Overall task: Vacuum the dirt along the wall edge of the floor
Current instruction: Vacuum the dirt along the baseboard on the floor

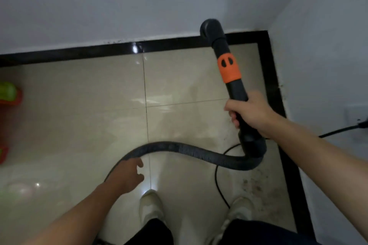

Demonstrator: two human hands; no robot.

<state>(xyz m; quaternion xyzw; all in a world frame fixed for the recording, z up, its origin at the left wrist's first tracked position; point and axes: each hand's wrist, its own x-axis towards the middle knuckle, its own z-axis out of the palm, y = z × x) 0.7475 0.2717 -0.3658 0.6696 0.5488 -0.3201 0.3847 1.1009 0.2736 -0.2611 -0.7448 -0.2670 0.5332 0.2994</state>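
We grip the black plastic vacuum wand with the orange collar [229, 69] in our right hand [249, 113], fingers [236, 121] clenched round the tube below the collar. Its round nozzle end [211, 28] points at the far white wall [99, 6], over the glossy black floor border [79, 53] near the corner; we cannot tell whether it touches. Our left hand [127, 175] hangs released, fingers loosely spread beside the grey ribbed hose [179, 148], holding nothing.

The dirt lies in three places: dark specks along the far wall edge [115, 41], more along the right wall edge [280, 87], and a scattered patch on the beige tiles [256, 187] just beside our right white shoe [239, 211].

The risks, as we judge them:
- The thin black power cord [219, 185] curls between our shoes, so a step forward could catch it.
- A step with the right shoe could tread the patch around.
- If the nozzle rides high on the wall, it would miss the specks in the seam.
- The unsupported hose could drag.
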